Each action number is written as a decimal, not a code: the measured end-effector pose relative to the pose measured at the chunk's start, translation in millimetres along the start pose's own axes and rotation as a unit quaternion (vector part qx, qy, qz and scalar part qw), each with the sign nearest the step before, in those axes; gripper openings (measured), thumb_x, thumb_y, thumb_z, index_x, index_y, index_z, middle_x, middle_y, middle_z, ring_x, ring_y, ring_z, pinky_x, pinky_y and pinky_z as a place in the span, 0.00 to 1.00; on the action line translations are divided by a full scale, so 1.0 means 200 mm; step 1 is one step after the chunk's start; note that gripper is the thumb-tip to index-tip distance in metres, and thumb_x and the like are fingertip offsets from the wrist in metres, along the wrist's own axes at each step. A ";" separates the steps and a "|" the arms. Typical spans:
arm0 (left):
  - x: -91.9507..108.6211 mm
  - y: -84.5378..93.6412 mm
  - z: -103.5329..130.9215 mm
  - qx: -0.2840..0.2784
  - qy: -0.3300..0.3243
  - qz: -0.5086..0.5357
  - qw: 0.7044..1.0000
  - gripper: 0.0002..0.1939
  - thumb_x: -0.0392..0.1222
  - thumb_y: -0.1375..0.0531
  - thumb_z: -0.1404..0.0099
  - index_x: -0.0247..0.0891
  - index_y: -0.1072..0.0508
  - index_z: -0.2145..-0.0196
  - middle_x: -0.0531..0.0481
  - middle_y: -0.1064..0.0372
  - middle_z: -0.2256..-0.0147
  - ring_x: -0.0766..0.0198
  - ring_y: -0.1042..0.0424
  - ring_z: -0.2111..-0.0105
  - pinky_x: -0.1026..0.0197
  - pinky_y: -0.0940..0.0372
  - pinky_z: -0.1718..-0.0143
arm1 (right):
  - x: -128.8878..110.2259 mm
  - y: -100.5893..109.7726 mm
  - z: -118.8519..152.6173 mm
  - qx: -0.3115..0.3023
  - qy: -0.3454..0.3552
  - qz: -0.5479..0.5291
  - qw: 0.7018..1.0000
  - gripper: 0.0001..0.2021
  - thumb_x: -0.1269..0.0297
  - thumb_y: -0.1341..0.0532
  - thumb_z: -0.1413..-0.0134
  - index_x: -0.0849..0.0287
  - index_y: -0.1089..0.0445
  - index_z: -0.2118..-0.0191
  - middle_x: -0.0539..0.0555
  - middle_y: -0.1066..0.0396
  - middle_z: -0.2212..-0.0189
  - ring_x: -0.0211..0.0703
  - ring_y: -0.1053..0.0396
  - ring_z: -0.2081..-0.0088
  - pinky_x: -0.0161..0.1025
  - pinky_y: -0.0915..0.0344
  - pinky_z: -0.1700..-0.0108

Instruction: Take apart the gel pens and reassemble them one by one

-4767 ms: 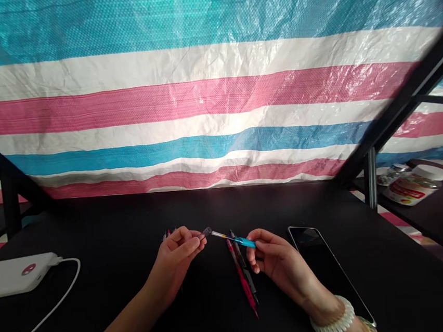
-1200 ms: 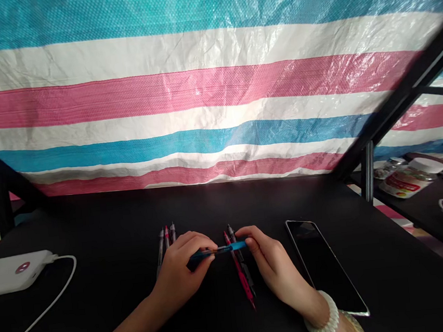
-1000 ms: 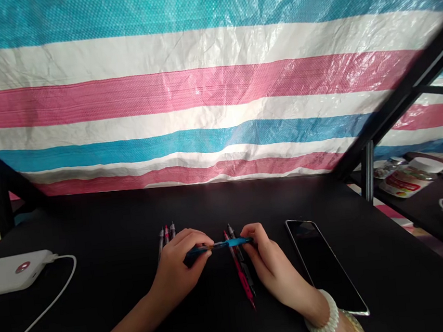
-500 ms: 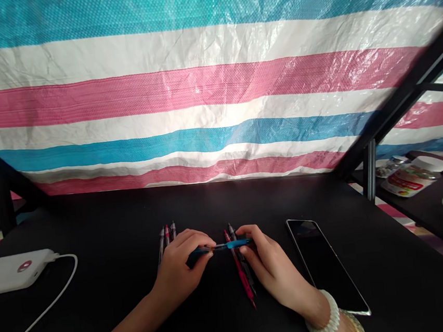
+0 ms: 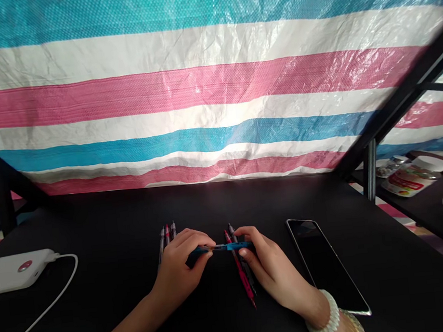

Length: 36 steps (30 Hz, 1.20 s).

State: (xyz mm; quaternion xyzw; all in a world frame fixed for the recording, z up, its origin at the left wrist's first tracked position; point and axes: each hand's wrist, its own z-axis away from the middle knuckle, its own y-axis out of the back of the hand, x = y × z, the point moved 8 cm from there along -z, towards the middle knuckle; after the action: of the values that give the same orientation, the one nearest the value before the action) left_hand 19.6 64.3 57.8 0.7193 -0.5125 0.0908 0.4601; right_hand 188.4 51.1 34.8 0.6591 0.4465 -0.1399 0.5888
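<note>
Both hands hold one blue pen (image 5: 226, 247) level above the black table (image 5: 105, 224). My left hand (image 5: 180, 266) grips its dark left end. My right hand (image 5: 268, 266) pinches the bright blue right end between thumb and fingers. Under the right hand lie a red pen (image 5: 243, 281) and a black pen (image 5: 232, 232), side by side. Three more pens (image 5: 166, 234) lie just beyond the left hand, their far ends showing.
A dark smartphone (image 5: 325, 265) lies to the right of my right hand. A white power bank (image 5: 14, 270) with a white cable (image 5: 43, 314) sits at the left. A striped tarp (image 5: 207, 94) hangs behind. A side shelf at the right carries a jar (image 5: 409, 182).
About five seconds ago the hands held two separate pieces apart. Since then the pieces have come together into one pen. Over the last second the hands have barely moved.
</note>
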 end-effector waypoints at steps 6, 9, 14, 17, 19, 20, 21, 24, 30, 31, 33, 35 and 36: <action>-0.01 0.01 0.00 0.004 0.008 0.002 1.000 0.11 0.26 0.40 0.40 0.40 0.26 0.64 0.51 0.25 0.66 0.62 0.27 0.64 0.59 0.33 0.61 | 0.00 -0.01 0.01 -0.006 0.003 0.012 1.000 0.05 0.72 0.51 0.33 0.54 0.42 0.58 0.51 0.33 0.65 0.43 0.33 0.65 0.38 0.37 0.63; 0.00 0.00 0.00 -0.003 -0.004 0.008 1.000 0.11 0.26 0.40 0.39 0.40 0.26 0.64 0.51 0.25 0.66 0.62 0.27 0.65 0.58 0.33 0.61 | 0.00 -0.01 0.01 -0.014 0.002 0.034 0.999 0.09 0.68 0.54 0.30 0.55 0.39 0.62 0.51 0.34 0.68 0.43 0.35 0.68 0.39 0.38 0.65; 0.02 0.00 0.00 -0.001 -0.012 0.009 1.000 0.10 0.27 0.41 0.39 0.40 0.26 0.64 0.50 0.25 0.67 0.61 0.27 0.65 0.57 0.33 0.61 | -0.01 -0.02 0.01 -0.016 0.009 0.012 1.000 0.06 0.70 0.49 0.32 0.54 0.42 0.53 0.53 0.31 0.61 0.44 0.31 0.62 0.40 0.36 0.59; 0.02 0.00 0.00 -0.004 -0.016 0.013 1.000 0.11 0.26 0.40 0.39 0.40 0.26 0.63 0.50 0.25 0.67 0.61 0.27 0.65 0.58 0.32 0.61 | -0.02 -0.03 0.01 -0.019 0.020 0.014 1.000 0.08 0.74 0.48 0.35 0.54 0.44 0.55 0.52 0.32 0.62 0.43 0.32 0.64 0.39 0.36 0.62; 0.02 -0.01 0.00 -0.008 -0.018 0.013 1.000 0.11 0.26 0.41 0.39 0.40 0.26 0.63 0.50 0.25 0.66 0.61 0.27 0.65 0.58 0.32 0.61 | -0.02 -0.04 0.02 -0.023 0.021 0.020 0.999 0.07 0.75 0.49 0.35 0.54 0.44 0.58 0.51 0.33 0.64 0.43 0.33 0.66 0.38 0.37 0.64; 0.02 -0.01 0.00 -0.009 -0.018 0.013 1.000 0.11 0.26 0.41 0.39 0.40 0.26 0.63 0.50 0.25 0.66 0.61 0.26 0.65 0.58 0.32 0.61 | -0.01 -0.03 0.02 -0.023 0.019 0.023 0.999 0.07 0.75 0.49 0.35 0.54 0.44 0.59 0.51 0.33 0.65 0.42 0.33 0.67 0.38 0.38 0.65; 0.02 -0.01 0.00 -0.009 -0.018 0.013 1.000 0.10 0.26 0.41 0.38 0.40 0.26 0.63 0.50 0.25 0.66 0.61 0.26 0.65 0.58 0.32 0.61 | -0.01 -0.03 0.02 -0.021 0.014 0.026 0.999 0.06 0.74 0.49 0.35 0.54 0.43 0.59 0.51 0.33 0.65 0.42 0.33 0.66 0.38 0.38 0.65; 0.02 -0.01 0.00 -0.005 -0.019 0.014 1.000 0.08 0.27 0.40 0.37 0.39 0.26 0.65 0.50 0.25 0.66 0.62 0.26 0.65 0.58 0.33 0.61 | 0.00 -0.02 0.01 -0.014 0.004 0.035 0.999 0.04 0.72 0.49 0.33 0.55 0.41 0.58 0.51 0.33 0.65 0.42 0.34 0.67 0.38 0.39 0.65; 0.04 0.00 0.00 -0.002 -0.042 0.017 0.999 0.08 0.28 0.40 0.37 0.40 0.27 0.68 0.51 0.25 0.68 0.63 0.27 0.66 0.59 0.33 0.62 | -0.03 -0.03 0.00 -0.022 0.046 0.094 0.994 0.16 0.66 0.55 0.28 0.56 0.41 0.71 0.50 0.37 0.74 0.42 0.39 0.70 0.39 0.41 0.67; 0.04 0.00 0.00 -0.002 -0.041 0.015 0.999 0.08 0.28 0.40 0.37 0.40 0.27 0.68 0.51 0.25 0.68 0.63 0.27 0.67 0.59 0.33 0.62 | -0.04 -0.03 0.00 -0.020 0.047 0.090 0.995 0.16 0.66 0.54 0.28 0.56 0.40 0.70 0.51 0.36 0.74 0.42 0.38 0.70 0.39 0.41 0.67; 0.04 0.00 0.00 -0.002 -0.034 0.010 0.999 0.08 0.28 0.40 0.37 0.40 0.27 0.67 0.50 0.25 0.68 0.62 0.27 0.67 0.59 0.32 0.63 | -0.04 -0.02 0.00 -0.018 0.043 0.067 0.997 0.10 0.66 0.50 0.30 0.56 0.37 0.64 0.52 0.33 0.70 0.43 0.35 0.67 0.39 0.38 0.65; 0.03 0.00 0.00 -0.003 -0.026 0.003 1.000 0.07 0.28 0.40 0.37 0.40 0.27 0.67 0.50 0.26 0.68 0.62 0.27 0.66 0.58 0.32 0.63 | -0.04 -0.02 0.01 -0.012 0.037 0.041 0.998 0.02 0.67 0.46 0.33 0.56 0.37 0.57 0.53 0.31 0.64 0.43 0.33 0.65 0.38 0.36 0.64; 0.03 0.00 0.00 -0.003 -0.022 0.001 1.000 0.07 0.28 0.40 0.37 0.40 0.27 0.67 0.50 0.26 0.68 0.61 0.27 0.67 0.58 0.32 0.63 | -0.04 -0.01 0.01 -0.008 0.038 0.033 0.999 0.03 0.69 0.45 0.34 0.56 0.38 0.56 0.53 0.31 0.63 0.42 0.32 0.65 0.38 0.36 0.64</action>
State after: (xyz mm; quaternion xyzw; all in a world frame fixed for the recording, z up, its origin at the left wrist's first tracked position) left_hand 22.6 60.3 61.1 0.7193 -0.5234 0.0731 0.4509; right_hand 182.8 46.0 38.1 0.6735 0.4474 -0.0917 0.5813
